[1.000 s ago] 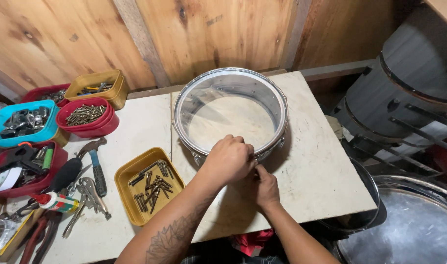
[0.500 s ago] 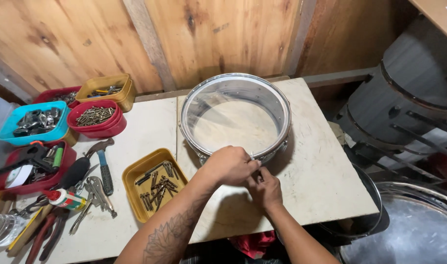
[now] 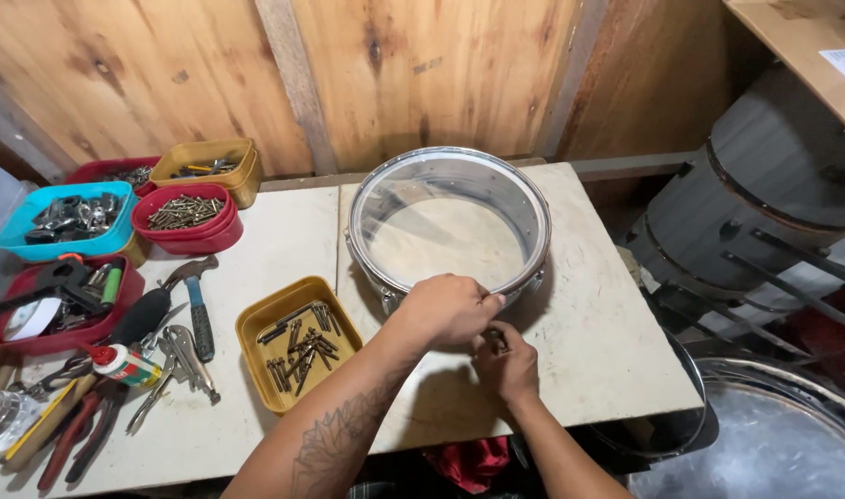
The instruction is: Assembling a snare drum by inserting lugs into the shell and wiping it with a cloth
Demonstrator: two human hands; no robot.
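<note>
Working hands: both hands meet at the near rim of the drum shell (image 3: 450, 222), on the side closest to the person.
Right hand (image 3: 507, 365): its grip is closed, fingers pinched on a small dark piece of hardware at the drum's near edge; what the piece is cannot be told.
Left hand (image 3: 448, 310): curled over the rim just above the right hand, fingertips pressing on the hoop; whether the grip encloses anything cannot be told.
Doing it well: judging from the pinch, the small part wants to be kept square to the rim, with the left hand bracing the shell so it does not slide on the desk.
Yellow tray (image 3: 297, 342): just left of the left forearm, holding long bolts, near enough for a short reach.
Hand tools: a hammer (image 3: 193, 300) with a blue handle, pliers (image 3: 187, 365) and a small glue bottle (image 3: 122, 363) lie loose on the left.
Far bins: a red bowl of screws (image 3: 187, 217), a blue tray (image 3: 71, 220) of metal parts and another yellow bin (image 3: 205, 164) sit by the wall.
Desk (image 3: 607, 342): pale, scuffed board, the drum resting flat on it.
Room: wooden plank wall (image 3: 422, 74) behind; large grey drums (image 3: 764, 212) stand at the right.
</note>
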